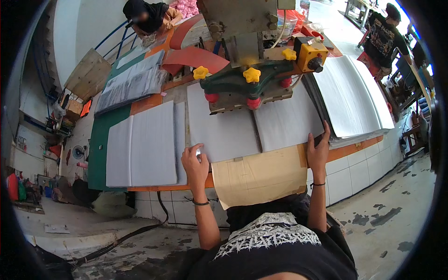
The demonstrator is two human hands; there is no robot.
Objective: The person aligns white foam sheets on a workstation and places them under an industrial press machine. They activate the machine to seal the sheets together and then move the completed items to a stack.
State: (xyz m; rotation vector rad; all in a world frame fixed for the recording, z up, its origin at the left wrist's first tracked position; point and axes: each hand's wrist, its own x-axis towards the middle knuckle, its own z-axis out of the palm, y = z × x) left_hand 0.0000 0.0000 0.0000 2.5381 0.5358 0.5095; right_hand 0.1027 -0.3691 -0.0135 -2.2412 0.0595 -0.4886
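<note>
A pair of white sheets (289,114), with a dark seam between them, lies flat under the press head (249,88), which has a dark green frame and yellow star knobs. At the sheets' near left corner, my left hand (195,165) is curled, with a small shiny whitish bit showing between thumb and fingers; what it is I cannot make out. My right hand (318,151) rests at the near right edge of the sheets, fingers stretched out and apart. Between my hands, a tan paper sheet (261,177) hangs over the table's front edge.
Stacks of white sheets stand left (144,149) and right (352,98). A plastic-wrapped stack (130,81) lies farther left. Red curved strips (193,58) and a yellow control box (311,55) flank the press. One person (149,18) sits at the far left; another (385,37) stands far right.
</note>
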